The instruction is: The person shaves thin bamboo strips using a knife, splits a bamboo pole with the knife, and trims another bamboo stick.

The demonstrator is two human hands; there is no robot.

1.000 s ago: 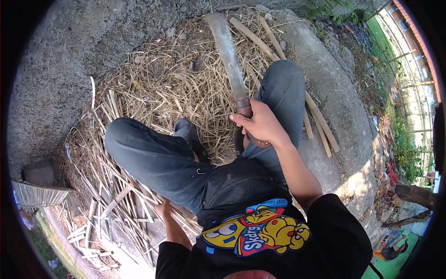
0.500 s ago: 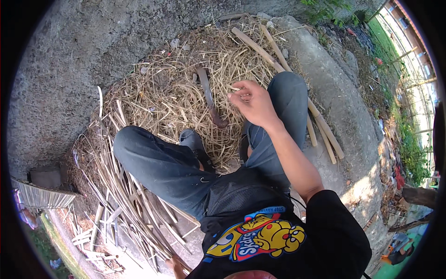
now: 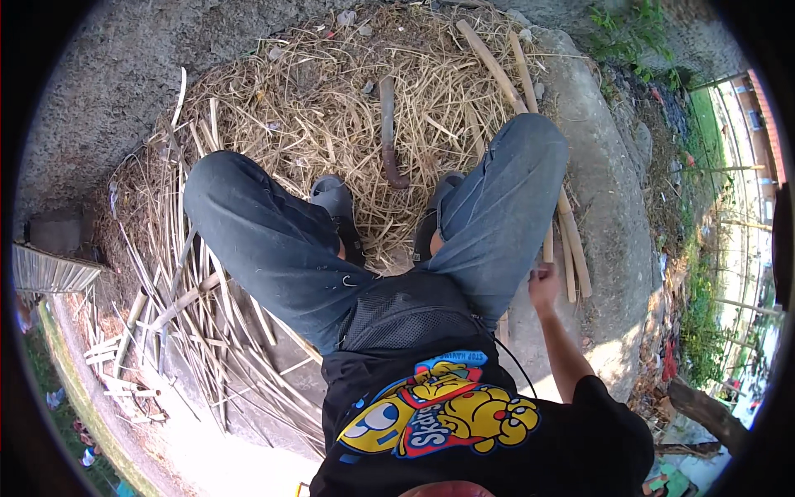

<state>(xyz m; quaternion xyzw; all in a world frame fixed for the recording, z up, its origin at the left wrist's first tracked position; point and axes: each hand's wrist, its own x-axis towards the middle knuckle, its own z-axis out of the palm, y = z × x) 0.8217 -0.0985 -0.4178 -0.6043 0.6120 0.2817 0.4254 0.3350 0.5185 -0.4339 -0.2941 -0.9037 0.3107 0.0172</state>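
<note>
My right hand [image 3: 543,286] is low beside my right thigh, at the near ends of the bamboo lengths [image 3: 571,240]. Its fingers are small and blurred, partly turned away, so I cannot make out whether they touch the bamboo. Outside the picture is my left hand. Between my feet and the far wall, a machete [image 3: 387,120] lies on the shavings, its dark curved handle toward me and its blade pointing away. Nothing touches it.
Dry bamboo shavings [image 3: 306,108] cover the ground around my sandals [image 3: 333,199]. Long thin bamboo strips [image 3: 211,356] lie in a loose heap to my left. A rough grey wall [image 3: 108,108] rises at far left, and a large rock [image 3: 613,199] borders the right side.
My right hand has come back from above the shavings, where its fingers were apart, to beside my right thigh. My left hand has left the lower edge. The view has shifted.
</note>
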